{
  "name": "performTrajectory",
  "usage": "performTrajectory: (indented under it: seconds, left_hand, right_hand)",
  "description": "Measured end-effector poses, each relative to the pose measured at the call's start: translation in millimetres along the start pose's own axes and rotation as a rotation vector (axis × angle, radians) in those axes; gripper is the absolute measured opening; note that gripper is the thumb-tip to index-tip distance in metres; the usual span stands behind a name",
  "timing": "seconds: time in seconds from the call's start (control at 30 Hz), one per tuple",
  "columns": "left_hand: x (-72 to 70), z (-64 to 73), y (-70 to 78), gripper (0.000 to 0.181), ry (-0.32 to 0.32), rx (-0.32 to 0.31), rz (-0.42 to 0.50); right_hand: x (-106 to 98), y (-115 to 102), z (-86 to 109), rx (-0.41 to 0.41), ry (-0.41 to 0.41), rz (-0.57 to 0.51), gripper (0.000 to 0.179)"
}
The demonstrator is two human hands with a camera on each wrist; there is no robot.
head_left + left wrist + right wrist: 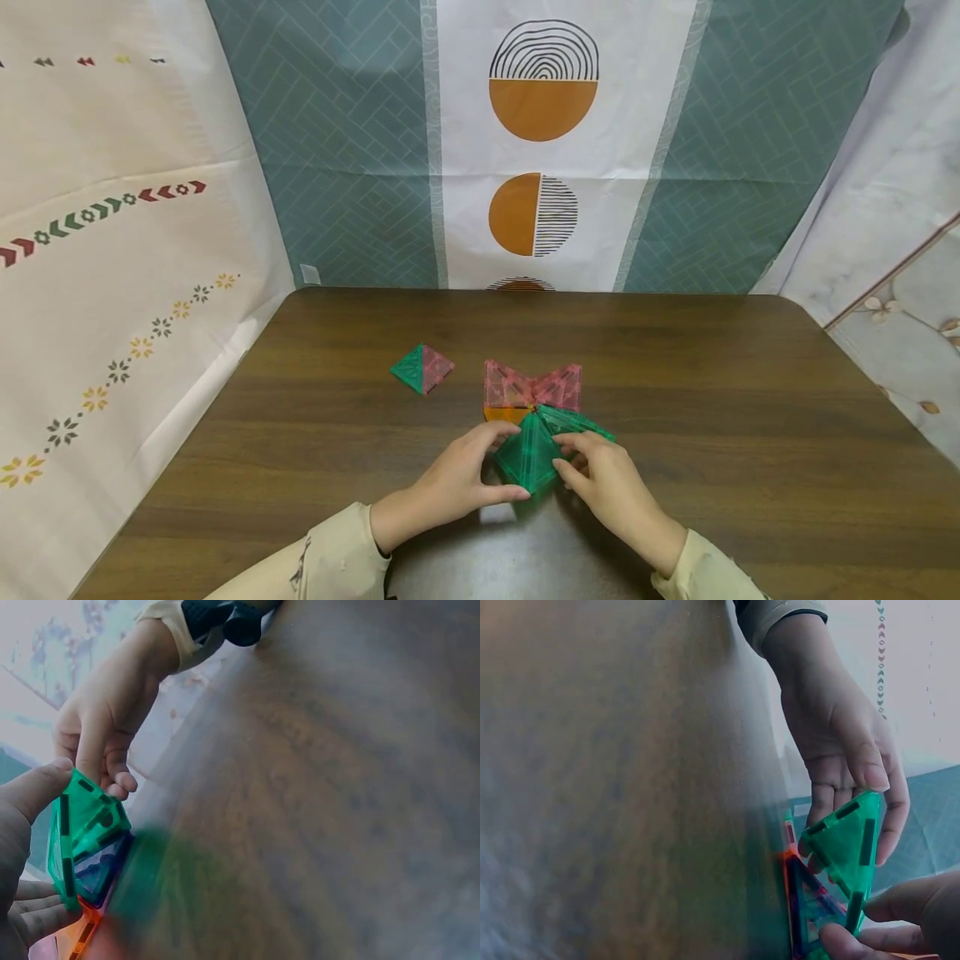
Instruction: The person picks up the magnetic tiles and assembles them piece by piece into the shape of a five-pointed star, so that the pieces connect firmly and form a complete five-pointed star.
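Two joined green triangular magnetic tiles (pixel 528 454) stand tilted up from the table, meeting along a ridge. My left hand (pixel 468 471) pinches them from the left, its thumb at the near corner and its fingers at the far side. From the right, my right hand (pixel 611 479) pinches the green edge between thumb and fingertips, as the right wrist view shows. Another green tile (pixel 577 419) lies just beyond the right fingers. Pink tiles (pixel 558 388) and an orange tile (pixel 504 413) adjoin at the back. A dark blue tile (pixel 105 866) shows beneath the green ones.
A loose diamond of one green and one pink tile (pixel 437 369) lies at the back left of the brown wooden table (pixel 712 375). Patterned cloths hang behind the table (pixel 360 150) and along both sides.
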State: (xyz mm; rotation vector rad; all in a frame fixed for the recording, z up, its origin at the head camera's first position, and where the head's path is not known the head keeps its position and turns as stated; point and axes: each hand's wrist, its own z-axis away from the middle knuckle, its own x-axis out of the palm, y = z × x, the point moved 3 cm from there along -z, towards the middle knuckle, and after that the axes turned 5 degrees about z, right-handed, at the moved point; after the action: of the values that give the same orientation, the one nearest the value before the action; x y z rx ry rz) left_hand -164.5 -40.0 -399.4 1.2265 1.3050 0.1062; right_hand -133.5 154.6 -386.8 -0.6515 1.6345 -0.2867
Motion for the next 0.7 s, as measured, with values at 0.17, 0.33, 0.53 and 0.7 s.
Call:
performTrajectory:
  seconds: [0.17,0.33,0.53,0.7]
  left_hand:
    - [0.7,-2.6,-1.4,0.069,-0.004,-0.012,0.004]
    - [1.7,-3.9,-1.0,0.068,-0.017,-0.011,0.0]
    - [2.8,-4.6,0.2,0.066,-0.029,0.009,0.001]
    - [5.0,-3.8,-0.3,0.064,-0.025,0.058,-0.038]
  right_hand:
    - [0.8,0.9,0.0,0.006,-0.014,-0.02,0.029]
    - [1.6,2.0,0.2,0.019,-0.024,-0.037,0.029]
    - [1.4,3.0,0.1,0.02,-0.017,-0.033,0.028]
    - [0.9,2.3,1.1,0.026,0.021,-0.008,0.027]
